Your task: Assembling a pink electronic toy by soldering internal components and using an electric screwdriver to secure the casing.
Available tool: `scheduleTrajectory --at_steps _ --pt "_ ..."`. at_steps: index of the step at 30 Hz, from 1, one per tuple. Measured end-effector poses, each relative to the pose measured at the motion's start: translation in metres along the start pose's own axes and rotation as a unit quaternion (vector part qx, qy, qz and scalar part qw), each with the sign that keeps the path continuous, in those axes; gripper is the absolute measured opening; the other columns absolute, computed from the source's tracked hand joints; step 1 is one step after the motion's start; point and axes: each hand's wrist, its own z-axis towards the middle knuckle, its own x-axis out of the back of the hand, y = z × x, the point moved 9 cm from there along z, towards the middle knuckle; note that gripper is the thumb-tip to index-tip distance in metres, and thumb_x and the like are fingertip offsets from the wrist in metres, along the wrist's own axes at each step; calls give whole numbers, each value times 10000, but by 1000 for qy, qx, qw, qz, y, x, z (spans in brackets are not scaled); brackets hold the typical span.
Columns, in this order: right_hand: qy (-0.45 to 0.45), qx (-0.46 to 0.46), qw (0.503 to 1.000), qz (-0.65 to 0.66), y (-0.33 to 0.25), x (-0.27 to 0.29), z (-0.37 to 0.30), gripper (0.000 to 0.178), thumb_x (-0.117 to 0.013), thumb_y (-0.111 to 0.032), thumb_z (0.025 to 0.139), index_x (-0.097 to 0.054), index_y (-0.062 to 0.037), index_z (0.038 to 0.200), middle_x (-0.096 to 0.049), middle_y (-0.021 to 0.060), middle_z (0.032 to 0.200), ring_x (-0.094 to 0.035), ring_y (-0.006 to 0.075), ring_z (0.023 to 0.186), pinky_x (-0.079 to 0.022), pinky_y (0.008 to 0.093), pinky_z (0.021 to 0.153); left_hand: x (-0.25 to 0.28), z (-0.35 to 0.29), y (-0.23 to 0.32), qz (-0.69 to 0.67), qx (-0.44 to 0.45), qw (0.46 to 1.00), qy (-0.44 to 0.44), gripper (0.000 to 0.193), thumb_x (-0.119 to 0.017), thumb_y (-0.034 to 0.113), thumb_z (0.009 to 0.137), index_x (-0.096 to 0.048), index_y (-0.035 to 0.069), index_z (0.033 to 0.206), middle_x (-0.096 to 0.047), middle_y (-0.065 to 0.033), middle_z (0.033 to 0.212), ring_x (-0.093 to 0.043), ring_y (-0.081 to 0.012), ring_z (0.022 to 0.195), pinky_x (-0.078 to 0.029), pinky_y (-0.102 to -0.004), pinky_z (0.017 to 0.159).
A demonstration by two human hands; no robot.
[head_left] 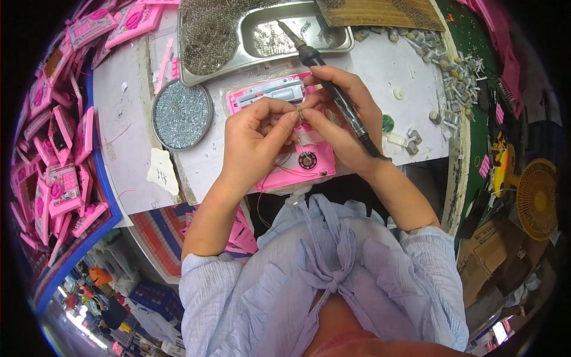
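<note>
My right hand (352,122) holds a black-handled soldering iron (340,95) between fingers and palm. Its metal tip points up and away to the left, over the metal tray. The fingertips of my left hand (260,135) meet my right thumb and finger at a tiny piece that I cannot make out. Under both hands lies an open pink plastic toy housing (273,180), with a grey-white slotted part at its far end. A small round speaker (307,159) sits in its near part, and thin red wires trail from its left side.
Beyond the housing is a metal tray (237,59) heaped with small springs. A round dish (153,122) of small metal pieces stands left. Small metal blocks (458,83) lie scattered right, near a cardboard sheet (380,13). Pink housings (62,181) fill a bin far left.
</note>
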Motion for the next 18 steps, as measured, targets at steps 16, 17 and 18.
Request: scheduleTrajectory --at_steps 16,17,18 --pt "-12 18 986 -167 -37 91 -67 228 -770 -72 853 -695 -11 1060 -684 35 842 -555 70 656 -414 221 587 -25 -4 39 424 -302 850 86 121 -785 102 686 -729 90 793 -561 -69 958 -487 -280 883 -388 -398 772" --pt "-12 23 985 -168 -36 87 -66 230 -777 -69 843 -699 -13 1051 -705 56 863 -580 87 656 -434 229 589 -24 -4 39 421 -301 851 85 123 -786 103 685 -730 91 794 -560 -68 960 -487 -279 882 -387 -398 772" --pt "-19 26 985 -172 -36 85 -65 236 -779 -66 838 -698 -13 1052 -711 65 871 -592 98 660 -447 236 596 -24 -4 39 417 -302 853 84 125 -787 103 684 -731 93 796 -559 -67 963 -487 -279 881 -385 -398 773"
